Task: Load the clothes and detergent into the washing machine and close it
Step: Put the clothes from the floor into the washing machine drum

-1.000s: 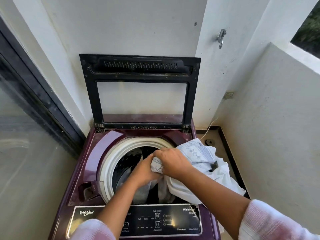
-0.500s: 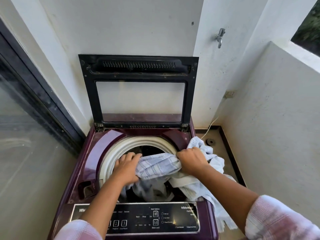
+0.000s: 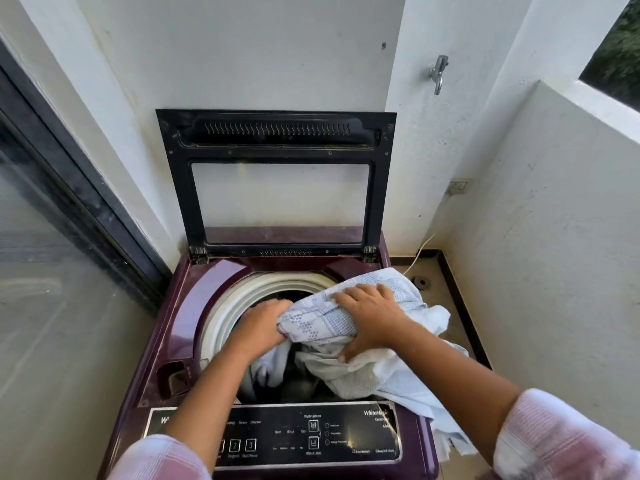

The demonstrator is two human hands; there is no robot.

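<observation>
A person looked down on a maroon top-loading washing machine (image 3: 180, 313) set in a white-walled corner. Its black-framed lid with a clear window (image 3: 277, 183) stood upright against the wall behind it, leaving the round white-rimmed drum opening (image 3: 249, 289) exposed.

The left hand (image 3: 258, 329) was closed around one end of a pale blue and white patterned cloth (image 3: 322, 323), low over the drum mouth. The right hand (image 3: 370, 318) lay on top of the same bundle, fingers spread and thumb tucked beneath, pressing and gripping it. Part of the cloth hung inside the drum; the rest was heaped on the machine's right rim and trailed down over its front right corner beside the black control panel (image 3: 311, 434).

The loading seemed only partly done: this cloth was not yet fully in the drum. No detergent container was visible, and whether any had been added could not be told. A dark recessed compartment (image 3: 171, 377) at the front left of the top may have been for detergent. The lid had yet to be closed.

Nearby were a dark-framed glass door (image 3: 52, 237) on the left, a metal tap (image 3: 438, 72) on the wall, a white cable (image 3: 420, 249) and a floor drain (image 3: 420, 281) on the right. The overhanging cloth would likely block the lid until tucked in.
</observation>
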